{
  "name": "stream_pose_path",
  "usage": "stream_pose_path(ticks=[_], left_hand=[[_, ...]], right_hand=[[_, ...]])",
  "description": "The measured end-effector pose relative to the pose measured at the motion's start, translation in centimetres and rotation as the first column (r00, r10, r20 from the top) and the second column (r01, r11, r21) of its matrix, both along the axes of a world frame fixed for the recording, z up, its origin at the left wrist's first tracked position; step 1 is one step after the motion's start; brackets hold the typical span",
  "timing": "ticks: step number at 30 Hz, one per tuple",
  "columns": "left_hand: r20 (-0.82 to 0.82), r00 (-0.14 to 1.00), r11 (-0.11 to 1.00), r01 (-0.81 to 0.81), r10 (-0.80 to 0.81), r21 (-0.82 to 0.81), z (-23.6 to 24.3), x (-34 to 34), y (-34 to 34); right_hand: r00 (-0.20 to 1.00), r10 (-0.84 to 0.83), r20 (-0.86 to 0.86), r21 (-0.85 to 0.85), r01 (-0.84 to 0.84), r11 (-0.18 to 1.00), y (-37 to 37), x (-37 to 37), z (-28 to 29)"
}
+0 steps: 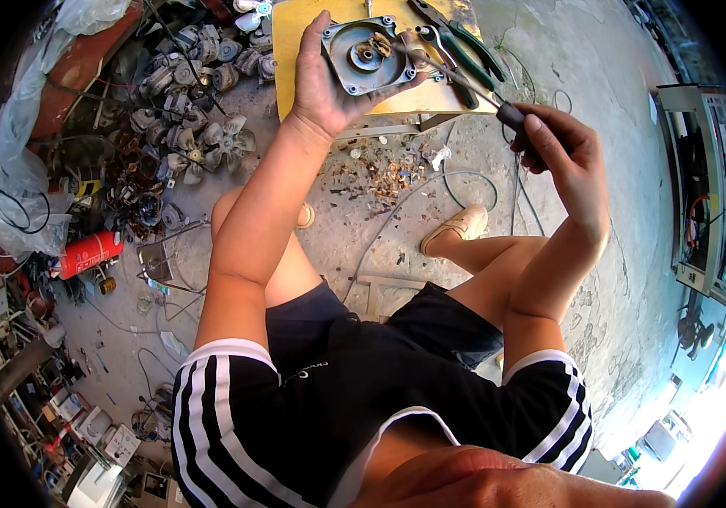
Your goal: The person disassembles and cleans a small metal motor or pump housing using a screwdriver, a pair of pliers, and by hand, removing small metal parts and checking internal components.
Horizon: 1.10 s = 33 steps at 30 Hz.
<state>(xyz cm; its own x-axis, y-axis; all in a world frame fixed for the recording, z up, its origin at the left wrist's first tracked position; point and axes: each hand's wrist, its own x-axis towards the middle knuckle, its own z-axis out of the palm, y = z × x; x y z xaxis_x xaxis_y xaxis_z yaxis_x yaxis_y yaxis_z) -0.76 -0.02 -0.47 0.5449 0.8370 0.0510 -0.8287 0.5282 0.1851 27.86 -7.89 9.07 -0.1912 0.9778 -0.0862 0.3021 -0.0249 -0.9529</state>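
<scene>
My left hand (pixel 322 100) holds a square grey metal motor end cover (pixel 370 80) over a yellow-topped table, its thumb up along one side and its fingers beneath. The cover's open side faces up, showing a round central hub and a tilted brass-coloured piece (pixel 382 44) beside it. My right hand (pixel 562 157) is closed around the dark handle of a screwdriver (pixel 507 112). Its shaft points left toward the cover, and I cannot tell whether the tip touches it. Green-handled pliers (pixel 475 52) lie on the table just right of the cover, among other tools.
The yellow table (pixel 295 34) has a worn top. Small brown debris (pixel 393 176) litters the concrete floor below, where a grey cable (pixel 371 245) loops. A heap of old motors and fan blades (pixel 194 127) lies left, near a red cylinder (pixel 90 254). A framed cabinet (pixel 689 195) stands right.
</scene>
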Motion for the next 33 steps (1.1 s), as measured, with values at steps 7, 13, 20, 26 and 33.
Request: stream_pose_path(ticks=[7, 13, 20, 26, 33], left_hand=[[-0.263, 0.955, 0.991, -0.133, 0.135, 0.024, 0.7, 0.9, -0.2], [-0.436, 0.9, 0.995, -0.056, 0.014, -0.083, 1.0, 0.8, -1.1], [-0.659, 0.752, 0.998, -0.054, 0.025, -0.025, 1.2, 0.4, -1.9], [-0.818, 0.482, 0.949, -0.18, 0.315, 0.259, 0.2, 0.9, -2.1], [-0.785, 0.289, 0.836, -0.206, 0.548, 0.508, -0.9, 1.2, -1.7]], right_hand=[[0.997, -0.001, 0.079, 0.043, -0.002, 0.999, -0.2, -0.7, 0.4], [0.995, -0.017, -0.097, 0.175, 0.034, 0.984, -0.5, -0.5, 1.1], [0.961, -0.129, -0.246, 0.267, 0.195, 0.944, -0.8, -0.7, 1.9], [0.973, -0.187, -0.137, 0.487, 0.231, 0.843, -0.6, -2.0, 0.9], [0.977, -0.208, -0.053, 0.526, 0.205, 0.826, -0.7, -2.9, 0.4]])
